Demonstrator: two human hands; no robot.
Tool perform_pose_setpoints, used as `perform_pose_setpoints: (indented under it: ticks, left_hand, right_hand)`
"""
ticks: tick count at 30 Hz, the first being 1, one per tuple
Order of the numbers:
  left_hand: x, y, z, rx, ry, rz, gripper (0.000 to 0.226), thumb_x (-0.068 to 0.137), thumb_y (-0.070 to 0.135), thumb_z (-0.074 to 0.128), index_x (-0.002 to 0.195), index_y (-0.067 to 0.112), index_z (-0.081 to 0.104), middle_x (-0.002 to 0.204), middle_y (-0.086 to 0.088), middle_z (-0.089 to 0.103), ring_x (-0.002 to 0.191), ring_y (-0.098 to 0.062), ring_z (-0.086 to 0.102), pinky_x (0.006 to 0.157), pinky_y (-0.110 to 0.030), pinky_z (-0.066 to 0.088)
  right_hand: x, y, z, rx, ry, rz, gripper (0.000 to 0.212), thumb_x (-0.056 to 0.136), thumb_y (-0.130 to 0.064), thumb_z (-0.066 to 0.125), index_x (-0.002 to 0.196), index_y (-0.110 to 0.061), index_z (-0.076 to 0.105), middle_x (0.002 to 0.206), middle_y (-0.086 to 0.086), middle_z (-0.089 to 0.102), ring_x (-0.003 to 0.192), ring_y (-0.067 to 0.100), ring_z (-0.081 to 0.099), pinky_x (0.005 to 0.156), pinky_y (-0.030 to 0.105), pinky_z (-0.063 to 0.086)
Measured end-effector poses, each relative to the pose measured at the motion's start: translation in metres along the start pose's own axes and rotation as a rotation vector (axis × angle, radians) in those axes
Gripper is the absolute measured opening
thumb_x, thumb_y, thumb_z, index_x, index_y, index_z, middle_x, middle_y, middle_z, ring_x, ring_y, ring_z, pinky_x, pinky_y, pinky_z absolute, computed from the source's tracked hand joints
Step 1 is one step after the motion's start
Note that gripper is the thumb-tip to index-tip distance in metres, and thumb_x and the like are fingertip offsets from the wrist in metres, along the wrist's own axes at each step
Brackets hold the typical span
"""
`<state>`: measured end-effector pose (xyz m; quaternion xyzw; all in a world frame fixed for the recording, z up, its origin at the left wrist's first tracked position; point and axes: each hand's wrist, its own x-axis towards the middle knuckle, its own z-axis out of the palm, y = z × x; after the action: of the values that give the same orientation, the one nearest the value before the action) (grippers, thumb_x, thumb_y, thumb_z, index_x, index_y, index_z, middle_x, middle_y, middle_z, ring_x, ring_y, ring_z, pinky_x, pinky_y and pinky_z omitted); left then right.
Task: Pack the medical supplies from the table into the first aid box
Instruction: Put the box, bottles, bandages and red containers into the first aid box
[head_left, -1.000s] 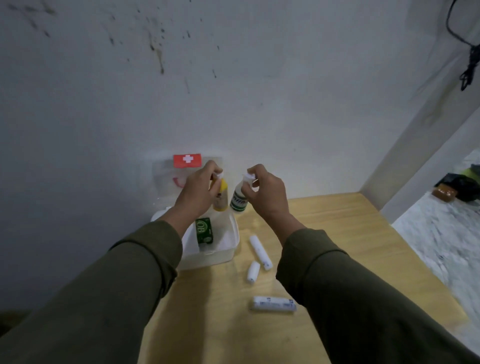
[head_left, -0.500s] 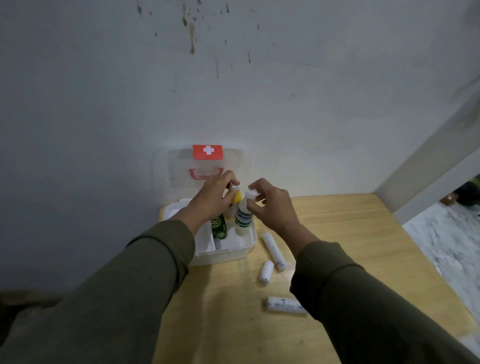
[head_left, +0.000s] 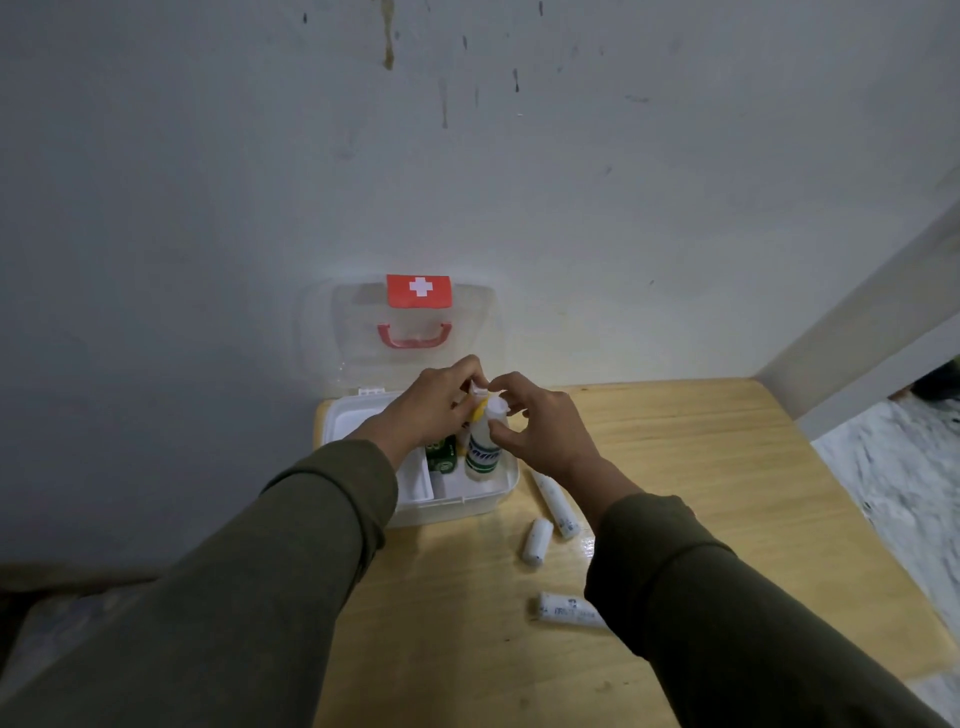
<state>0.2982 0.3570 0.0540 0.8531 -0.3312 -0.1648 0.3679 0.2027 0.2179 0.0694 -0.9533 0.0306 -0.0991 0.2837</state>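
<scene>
my left hand (head_left: 434, 410) pinches the yellow-capped bottle (head_left: 477, 412), my right hand (head_left: 540, 431) the white bottle (head_left: 483, 449), both low in the first aid box (head_left: 415, 493) beside a green packet (head_left: 441, 453). three rolls (head_left: 555, 503) wait on the bench (head_left: 675, 467).

Single head-worn wide-angle view, taken from above and behind the forearms, facing forward and down toward a wall. Both sleeves enter from the 2 lower corners and converge at frame centre, where the left hand (head_left: 434, 410) and right hand (head_left: 545, 431) meet over the first aid box (head_left: 457, 501). The box sits at mid distance on the far left part of the wooden table (head_left: 701, 467), against the wall (head_left: 467, 156), which fills the upper half. Floor shows at the right edge. Only 1 view is given, so no overlap between views applies.
</scene>
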Motion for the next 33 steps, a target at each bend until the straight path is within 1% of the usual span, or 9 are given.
perform_pose_setpoints:
  ticks: [3, 5, 8, 12, 15, 19, 24, 28, 33]
  left_hand:
    - [0.000, -0.004, 0.002, 0.031, -0.025, 0.008, 0.010, 0.093, 0.020, 0.053, 0.095, 0.026, 0.045, 0.101, -0.011, 0.065, 0.091, -0.027, 0.063, 0.080, -0.043, 0.055]
    - [-0.001, -0.005, 0.003, 0.065, -0.036, 0.017, 0.009, 0.092, 0.021, 0.053, 0.098, 0.023, 0.047, 0.099, -0.010, 0.065, 0.089, -0.027, 0.061, 0.080, -0.044, 0.054]
    - [-0.001, -0.006, 0.005, 0.097, -0.020, 0.032, 0.012, 0.092, 0.018, 0.053, 0.103, 0.018, 0.050, 0.097, -0.010, 0.064, 0.087, -0.028, 0.060, 0.078, -0.041, 0.052]
    - [-0.002, -0.005, 0.006, 0.110, 0.030, 0.034, 0.012, 0.092, 0.019, 0.053, 0.104, 0.018, 0.053, 0.099, -0.010, 0.065, 0.086, -0.026, 0.058, 0.071, -0.031, 0.046]
    - [-0.006, -0.006, 0.006, 0.096, 0.071, 0.030, 0.016, 0.092, 0.018, 0.055, 0.107, 0.020, 0.057, 0.101, -0.008, 0.066, 0.089, -0.026, 0.059, 0.073, -0.028, 0.044]
    - [-0.017, -0.006, 0.008, 0.063, 0.135, 0.003, 0.020, 0.090, 0.019, 0.058, 0.110, 0.021, 0.056, 0.107, -0.006, 0.066, 0.094, -0.023, 0.059, 0.079, -0.030, 0.048]
    - [-0.032, 0.008, 0.013, 0.072, 0.263, -0.054, 0.021, 0.092, 0.022, 0.055, 0.113, 0.021, 0.053, 0.116, -0.004, 0.063, 0.107, -0.020, 0.057, 0.087, -0.029, 0.045]
    - [-0.045, 0.026, 0.019, 0.088, 0.401, -0.067, 0.021, 0.093, 0.022, 0.053, 0.114, 0.018, 0.053, 0.120, -0.004, 0.062, 0.111, -0.020, 0.057, 0.085, -0.025, 0.040]
    - [-0.068, 0.056, 0.046, 0.126, 0.591, -0.068, 0.023, 0.094, 0.022, 0.052, 0.114, 0.014, 0.054, 0.115, -0.005, 0.062, 0.108, -0.020, 0.056, 0.081, -0.023, 0.037]
  right_hand:
    - [-0.002, 0.004, 0.004, -0.040, -0.061, -0.008, 0.042, 0.077, -0.019, 0.068, 0.117, -0.020, 0.056, 0.098, 0.003, 0.072, 0.090, 0.023, 0.066, 0.079, 0.031, 0.049]
    - [-0.004, 0.008, 0.008, -0.073, -0.089, -0.003, 0.045, 0.078, -0.020, 0.067, 0.121, -0.022, 0.054, 0.102, 0.003, 0.071, 0.093, 0.025, 0.063, 0.079, 0.032, 0.047]
    - [-0.005, 0.011, 0.013, -0.105, -0.096, -0.006, 0.047, 0.078, -0.022, 0.065, 0.124, -0.023, 0.052, 0.104, 0.004, 0.069, 0.094, 0.025, 0.057, 0.077, 0.034, 0.045]
    - [-0.001, 0.012, 0.014, -0.133, -0.127, 0.013, 0.045, 0.080, -0.024, 0.064, 0.123, -0.021, 0.050, 0.107, 0.007, 0.067, 0.097, 0.028, 0.056, 0.077, 0.033, 0.043]
    - [-0.001, 0.014, 0.014, -0.150, -0.147, 0.014, 0.043, 0.081, -0.026, 0.065, 0.120, -0.020, 0.051, 0.108, 0.007, 0.067, 0.099, 0.028, 0.056, 0.078, 0.034, 0.044]
    - [-0.007, 0.016, 0.010, -0.126, -0.141, -0.014, 0.046, 0.078, -0.024, 0.069, 0.121, -0.020, 0.051, 0.111, 0.003, 0.067, 0.102, 0.027, 0.055, 0.082, 0.035, 0.044]
    - [-0.015, 0.023, -0.011, -0.092, -0.089, -0.040, 0.049, 0.078, -0.026, 0.072, 0.122, -0.021, 0.051, 0.111, 0.001, 0.066, 0.104, 0.022, 0.057, 0.083, 0.030, 0.043]
    - [-0.028, 0.036, -0.033, -0.097, -0.100, -0.032, 0.046, 0.081, -0.027, 0.071, 0.121, -0.021, 0.050, 0.110, 0.002, 0.066, 0.103, 0.021, 0.057, 0.081, 0.030, 0.042]
    - [-0.060, 0.063, -0.058, -0.101, -0.151, -0.052, 0.046, 0.081, -0.026, 0.070, 0.122, -0.021, 0.050, 0.110, 0.002, 0.065, 0.103, 0.021, 0.057, 0.078, 0.028, 0.041]
